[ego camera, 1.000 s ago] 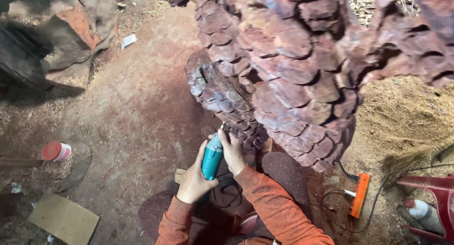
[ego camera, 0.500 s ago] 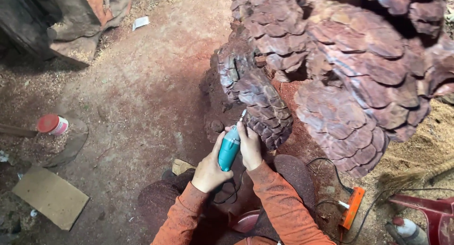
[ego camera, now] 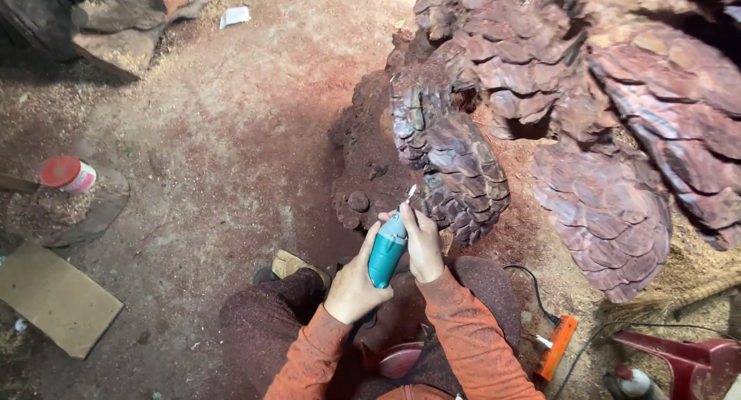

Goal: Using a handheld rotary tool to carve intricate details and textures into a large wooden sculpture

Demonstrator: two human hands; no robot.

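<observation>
While both hands, left hand (ego camera: 353, 288) and right hand (ego camera: 423, 245), wrap closed around the light, rigid teal plastic rotary carving tool (ego camera: 386, 249), its barrel looks the surest grip against the hard reddish scaled wood sculpture (ego camera: 455, 161).

We see long orange sleeves, dusted with reddish powder, reaching to both wrists. Our left hand (ego camera: 353, 286) and right hand (ego camera: 423, 245) are bare. Dark, dust-speckled trousers cover our legs.

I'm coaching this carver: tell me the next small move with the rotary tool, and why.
Probably ease the tool's tip forward onto the scaled carving. Both hands, left and right, grip the teal tool, and its bit sits right at the carving's lower edge; contact cannot be told.
</observation>
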